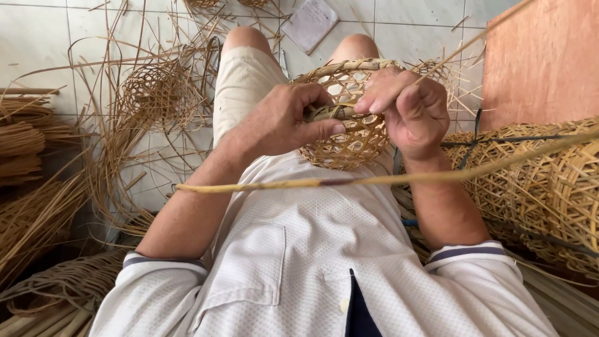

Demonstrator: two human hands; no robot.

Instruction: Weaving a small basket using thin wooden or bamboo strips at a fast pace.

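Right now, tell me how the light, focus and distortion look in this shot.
Head view: soft even daylight, no glare on the tiled floor; left hand, right hand and small woven basket are sharp; the long cane strip close to the lens looks slightly soft; wide-angle stretch at the edges.

Small open-weave bamboo basket (pixel 352 134) on lap, rim toward camera.

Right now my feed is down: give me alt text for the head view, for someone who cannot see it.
A seated person's left hand and right hand both grip the rim of a small open-weave basket held over the lap. A long thin cane strip crosses in front of the chest. A stack of similar woven baskets lies at right, loose cane bundles at left on the tiled floor.
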